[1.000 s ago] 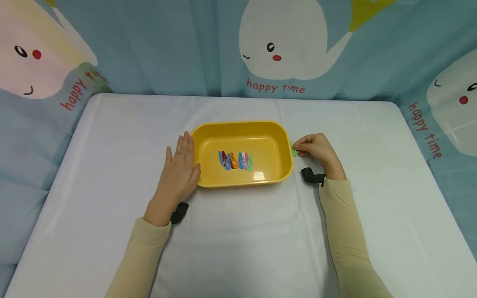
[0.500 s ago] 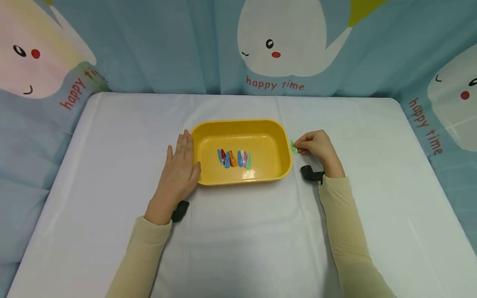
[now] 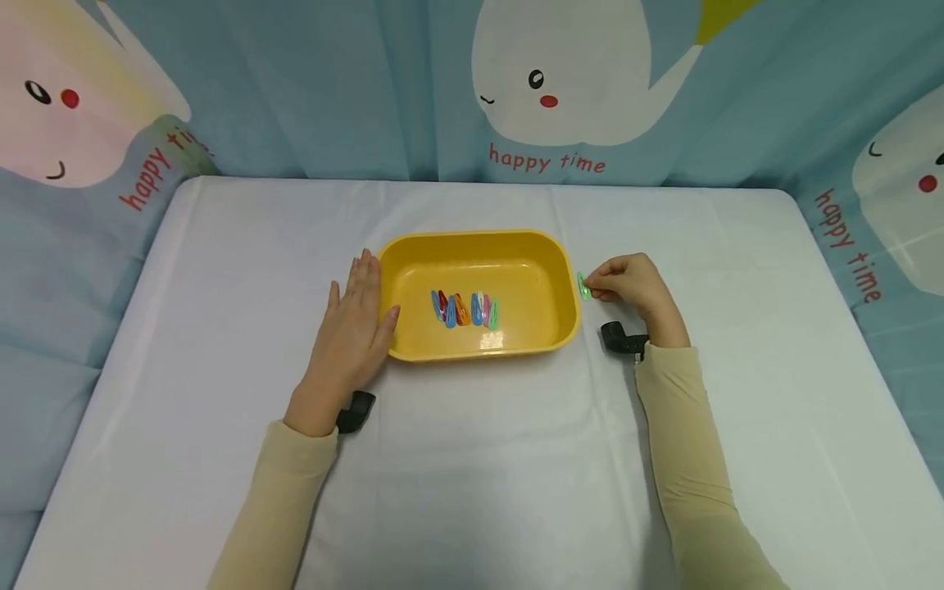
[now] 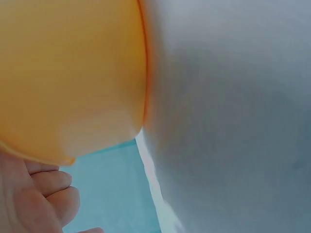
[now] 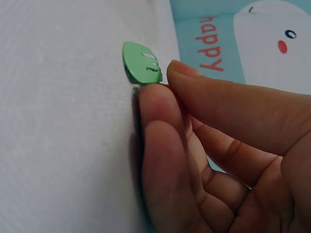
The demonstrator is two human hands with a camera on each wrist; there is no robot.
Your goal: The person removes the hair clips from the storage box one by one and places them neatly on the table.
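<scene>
A yellow tray (image 3: 516, 334) lies on the white-covered table. Several hair clips (image 3: 462, 310) in blue, red, orange, white, pink and green sit in a row inside it. My left hand (image 3: 350, 324) rests along the tray's left end with fingers straight and the thumb by the rim; part of that hand also shows under the tray's edge in the left wrist view. Just right of the tray, my right hand (image 3: 630, 287) pinches a green hair clip (image 5: 140, 63) at the thumb and fingertips. The clip stands close to the tablecloth, a small gap from the tray.
A white cloth (image 3: 472, 467) covers the table. Behind and at the sides hangs a blue curtain (image 3: 332, 90) with whale prints and lettering. Black wrist cameras sit on both wrists, the right camera (image 3: 622, 338) close to the tablecloth.
The green clip, partly hidden by the tray's right rim a second ago, now shows fully, slightly apart from it with my right hand. The left hand stays at the tray; the view has shifted slightly.
</scene>
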